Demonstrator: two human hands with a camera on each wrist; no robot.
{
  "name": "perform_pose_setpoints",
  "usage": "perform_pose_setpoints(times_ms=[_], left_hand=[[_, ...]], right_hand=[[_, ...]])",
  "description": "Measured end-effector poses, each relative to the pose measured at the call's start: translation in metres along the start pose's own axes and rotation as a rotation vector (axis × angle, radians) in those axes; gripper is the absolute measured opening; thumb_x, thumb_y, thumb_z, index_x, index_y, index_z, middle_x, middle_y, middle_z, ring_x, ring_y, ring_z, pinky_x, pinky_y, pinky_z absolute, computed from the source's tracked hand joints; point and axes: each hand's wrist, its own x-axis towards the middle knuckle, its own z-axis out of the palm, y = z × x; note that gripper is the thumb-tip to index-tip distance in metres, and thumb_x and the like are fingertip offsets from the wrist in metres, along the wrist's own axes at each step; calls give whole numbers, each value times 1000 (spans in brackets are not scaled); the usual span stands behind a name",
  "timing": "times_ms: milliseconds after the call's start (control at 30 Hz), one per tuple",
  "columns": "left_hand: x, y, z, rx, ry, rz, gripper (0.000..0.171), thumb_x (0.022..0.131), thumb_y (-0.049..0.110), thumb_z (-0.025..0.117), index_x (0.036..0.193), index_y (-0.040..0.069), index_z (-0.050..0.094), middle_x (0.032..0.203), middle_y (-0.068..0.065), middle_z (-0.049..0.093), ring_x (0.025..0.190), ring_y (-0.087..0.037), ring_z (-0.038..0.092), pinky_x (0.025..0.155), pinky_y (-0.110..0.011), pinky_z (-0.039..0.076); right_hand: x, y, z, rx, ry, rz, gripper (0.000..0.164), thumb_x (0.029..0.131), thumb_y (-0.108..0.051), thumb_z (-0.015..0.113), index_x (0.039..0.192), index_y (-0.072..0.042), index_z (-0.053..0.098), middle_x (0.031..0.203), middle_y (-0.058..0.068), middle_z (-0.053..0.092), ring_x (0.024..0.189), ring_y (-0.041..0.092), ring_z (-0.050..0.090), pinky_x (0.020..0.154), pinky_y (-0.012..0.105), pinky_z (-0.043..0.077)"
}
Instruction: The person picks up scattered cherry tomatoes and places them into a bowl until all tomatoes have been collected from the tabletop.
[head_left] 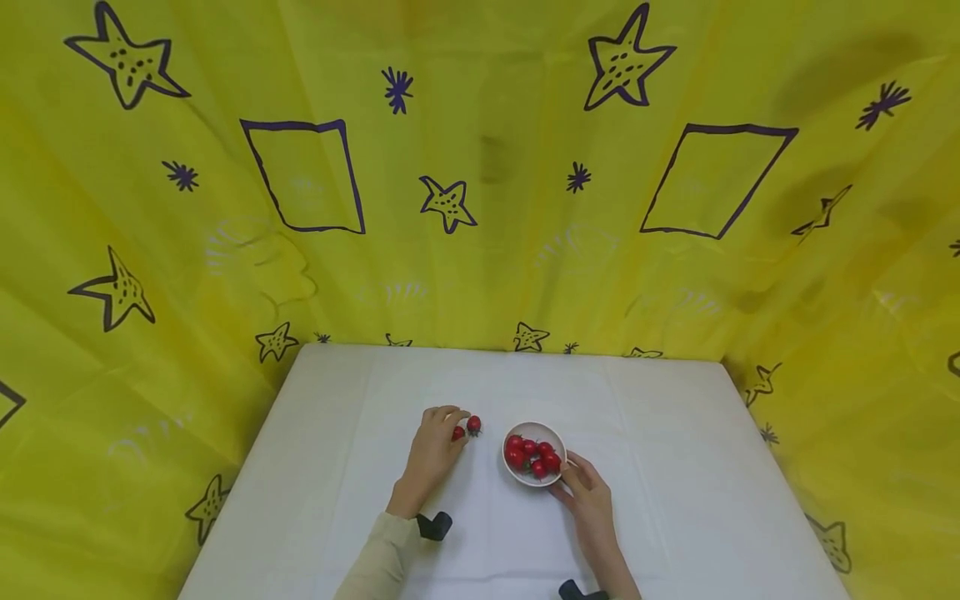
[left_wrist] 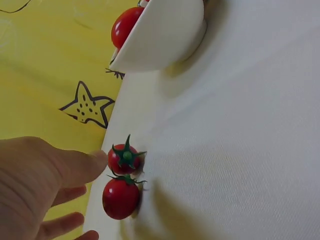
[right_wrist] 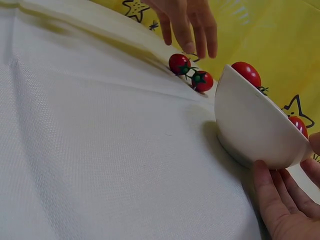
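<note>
Two red cherry tomatoes with green stems lie side by side on the white tabletop: one tomato (head_left: 474,424) is beside my left fingertips, the other tomato (head_left: 458,433) partly between thumb and fingers. Over them reaches my left hand (head_left: 433,446), fingers apart; in the left wrist view its thumb (left_wrist: 82,166) comes right up to the upper tomato. My right hand (head_left: 592,500) holds a white bowl (right_wrist: 255,120) by its right side, thumb at the rim and fingers against the lower wall. Several more cherry tomatoes (head_left: 529,447) fill the bowl.
The white-covered table (head_left: 420,379) ends at a yellow curtain (head_left: 480,275) drawn with dark stars and frames, which surrounds its back and sides. Black wrist straps (head_left: 434,526) sit on both forearms.
</note>
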Motion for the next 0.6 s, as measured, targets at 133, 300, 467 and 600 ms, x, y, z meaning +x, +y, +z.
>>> perform_pose_setpoints(times_ms=[133,300,467,600], left_hand=[[-3,-6,2,0,-34,-54,42,88,12,82,128,7,70,132,-18,67,124,-41,58,101,-53,56],[-5,-13,6,-29,-71,-98,45,89,12,81,132,8,68,132,-16,66,118,-38,60,96,-51,57],[-4,-17,10,-37,-49,-86,43,89,11,80,131,8,69,127,-13,67,113,-34,61,92,-49,57],[-4,-19,10,-53,-47,-88,37,90,10,80,126,9,71,123,-10,69,110,-30,61,91,-46,57]], right_hand=[[-1,0,0,2,0,2,52,108,-24,58,153,1,45,148,27,53,119,9,65,98,33,60],[-2,0,2,20,0,-6,54,107,-24,60,151,2,46,146,27,55,113,4,66,98,33,60],[-2,-1,2,19,9,-6,53,107,-24,60,151,2,46,146,28,54,114,6,66,98,33,60],[-3,-1,1,9,6,0,53,108,-24,59,152,1,46,149,28,53,120,12,66,99,33,60]])
